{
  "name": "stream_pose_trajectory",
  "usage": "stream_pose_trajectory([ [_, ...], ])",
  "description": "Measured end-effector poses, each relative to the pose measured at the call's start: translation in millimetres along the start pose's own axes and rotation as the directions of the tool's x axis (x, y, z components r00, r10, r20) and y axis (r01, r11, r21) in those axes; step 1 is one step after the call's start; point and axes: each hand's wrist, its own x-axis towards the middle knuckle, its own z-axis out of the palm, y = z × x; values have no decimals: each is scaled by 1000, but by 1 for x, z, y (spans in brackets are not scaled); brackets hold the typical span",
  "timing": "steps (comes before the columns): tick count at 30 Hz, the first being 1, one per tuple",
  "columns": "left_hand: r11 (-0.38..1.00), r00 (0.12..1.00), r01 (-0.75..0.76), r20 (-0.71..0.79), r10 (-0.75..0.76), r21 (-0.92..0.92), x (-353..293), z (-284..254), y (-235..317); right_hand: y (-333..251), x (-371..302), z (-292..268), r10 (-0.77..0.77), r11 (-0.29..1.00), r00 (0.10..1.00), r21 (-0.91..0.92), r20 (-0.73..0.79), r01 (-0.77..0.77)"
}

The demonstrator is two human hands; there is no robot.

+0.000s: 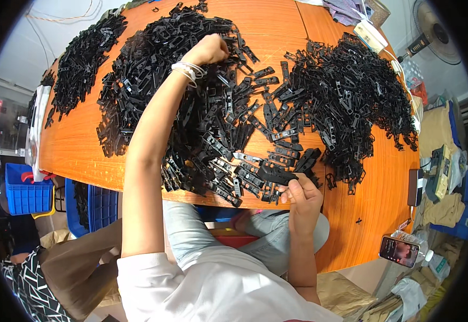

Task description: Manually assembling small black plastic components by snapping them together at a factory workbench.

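Note:
My left hand (208, 49), with white bands at the wrist, reaches far over the large heap of black plastic parts (153, 59). Its fingers are curled closed at the heap's right side; whatever they hold, if anything, is hidden. Close to the table's front edge, my right hand (304, 203) pinches a long, smooth black plastic piece (275, 174) between thumb and fingers. Loose narrow black parts (285, 153) with slots lie just beyond that hand. Several more of them (223, 185) spread along the edge to its left.
Another wide heap of black parts (352, 96) covers the right side of the wooden table (373, 206). A smaller heap (86, 64) lies at the far left. A phone (399, 251) stands at the right edge, below a fan (439, 33). Blue crates (29, 190) are at the left.

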Motion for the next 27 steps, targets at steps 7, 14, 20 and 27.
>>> stream_pose_trajectory([
  [7, 970, 991, 137, -15, -137, 199, -13, 9, 17, 1, 2, -1, 11, 1000, 1000, 1, 8, -11],
  [14, 938, 980, -155, 166, 107, 310, -34, 6, 13, 0, 1, 1, 15, 1000, 1000, -3, -10, -16],
  [20, 996, 979, -88, -182, 88, 4, -83, -2, 39, 2, 2, -3, 16, 1000, 1000, -9, -3, -16],
  [27, 186, 984, 142, 160, 85, -972, -180, 43, 101, 1, -4, 4, -82, 994, 989, -65, 121, 90],
])
